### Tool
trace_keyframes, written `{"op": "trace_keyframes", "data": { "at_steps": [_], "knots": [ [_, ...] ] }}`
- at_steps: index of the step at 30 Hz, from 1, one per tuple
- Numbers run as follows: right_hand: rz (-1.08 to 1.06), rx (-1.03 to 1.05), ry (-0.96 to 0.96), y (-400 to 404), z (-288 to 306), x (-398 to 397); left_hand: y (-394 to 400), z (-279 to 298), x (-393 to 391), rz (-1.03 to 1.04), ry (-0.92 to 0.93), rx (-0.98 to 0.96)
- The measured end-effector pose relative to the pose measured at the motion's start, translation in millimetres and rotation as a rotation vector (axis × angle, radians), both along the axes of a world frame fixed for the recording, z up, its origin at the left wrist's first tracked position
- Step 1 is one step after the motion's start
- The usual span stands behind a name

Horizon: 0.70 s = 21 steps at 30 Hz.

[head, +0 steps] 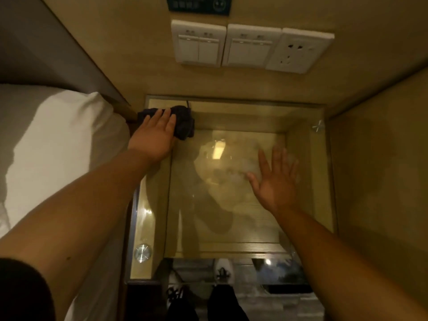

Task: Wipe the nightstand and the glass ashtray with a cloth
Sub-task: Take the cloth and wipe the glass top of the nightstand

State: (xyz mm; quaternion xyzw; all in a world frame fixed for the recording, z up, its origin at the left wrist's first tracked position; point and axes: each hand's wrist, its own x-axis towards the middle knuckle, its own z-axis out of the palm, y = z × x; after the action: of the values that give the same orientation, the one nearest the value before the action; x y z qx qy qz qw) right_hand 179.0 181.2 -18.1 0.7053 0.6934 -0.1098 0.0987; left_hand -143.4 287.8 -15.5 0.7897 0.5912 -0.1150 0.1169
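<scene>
Our biggest worry here is the glass top of the nightstand (pixel 231 228): we lean in with both arms at once, and if too much weight goes through the palms the pane could shift on its metal standoffs (pixel 143 252), or we simply smear it afresh with skin. The cloth (pixel 183 122), a dark bundle at about eleven o'clock on the pane, sits hard against the back-left corner beside a thin dark cable (pixel 188 104); a careless sweep there could snag that cable or push the cloth off the edge toward the bed (pixel 58 135). Our left hand (pixel 157 133) lies flat on the cloth with fingers straight and together, pressing it down rather than gripping it — nothing is curled round the fabric. Our right hand (pixel 275 177), at roughly three o'clock, is spread wide with fingers splayed; it holds nothing, and we cannot tell whether it rests on the glass or hovers just above. The glass ashtray does not show anywhere — we judge that part of the job is not yet in hand, and the far right of the pane looks unwiped.
</scene>
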Motion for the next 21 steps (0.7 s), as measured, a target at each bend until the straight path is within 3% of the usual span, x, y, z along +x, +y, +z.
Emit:
{"op": "trace_keyframes", "data": {
  "at_steps": [6,8,14,18,21],
  "knots": [
    [0.019,-0.011,-0.009,3,-13,7,-5,12,8,-0.083,0.075,0.211],
    [0.016,-0.002,0.009,3,-18,10,-9,20,14,-0.041,0.107,0.181],
    [-0.002,-0.001,0.028,3,-20,8,5,34,12,0.187,-0.122,0.142],
    [0.002,-0.013,0.022,3,-18,7,29,45,2,0.58,-0.341,0.101],
    [0.01,-0.004,0.024,3,-17,7,35,46,0,0.591,-0.262,-0.021]
  ]
}}
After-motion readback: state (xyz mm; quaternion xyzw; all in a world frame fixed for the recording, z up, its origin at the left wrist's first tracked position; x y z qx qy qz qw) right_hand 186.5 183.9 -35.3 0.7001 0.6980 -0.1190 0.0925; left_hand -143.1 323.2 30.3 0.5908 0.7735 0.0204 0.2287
